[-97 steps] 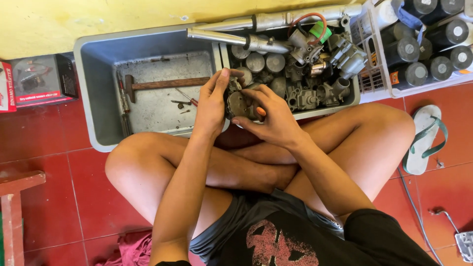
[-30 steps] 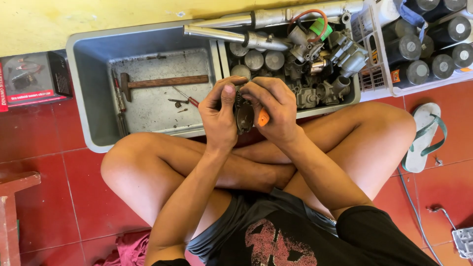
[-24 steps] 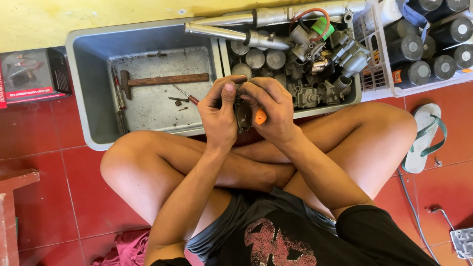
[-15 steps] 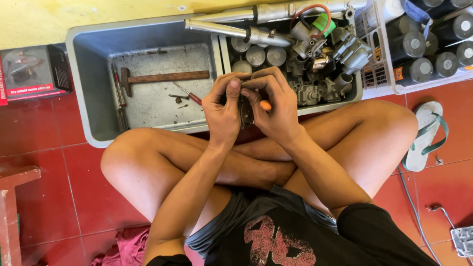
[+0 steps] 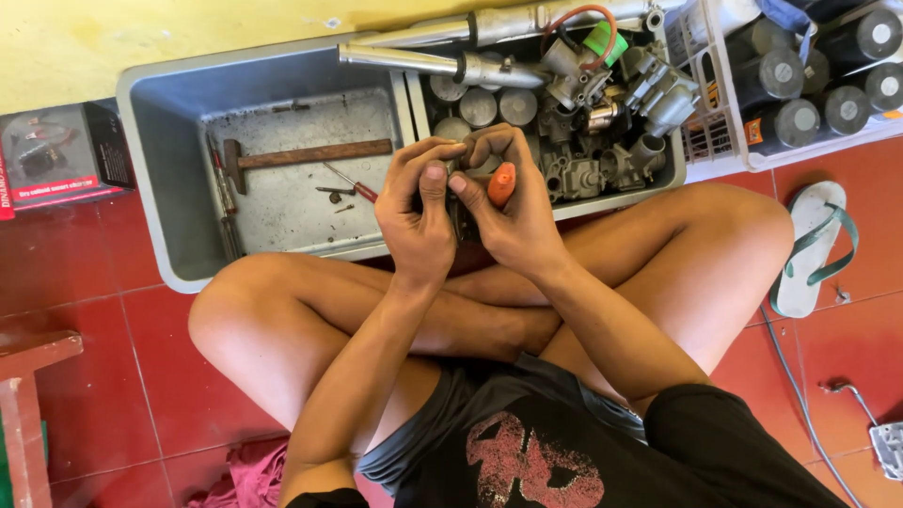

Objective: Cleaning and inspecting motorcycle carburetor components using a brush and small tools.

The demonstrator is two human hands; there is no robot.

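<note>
Gripping one small dark metal part (image 5: pixel 463 218) between them, the left hand (image 5: pixel 415 222) and right hand (image 5: pixel 515 209) press together; an orange-handled screwdriver (image 5: pixel 501 182) sits in the right, grey tray (image 5: pixel 169 141) at twelve o'clock.

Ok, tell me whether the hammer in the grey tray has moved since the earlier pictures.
No. The hammer lies in the same spot on the floor of the grey tray, head toward the tray's left wall, handle pointing toward the divider. Only the camera shifted slightly.
</note>
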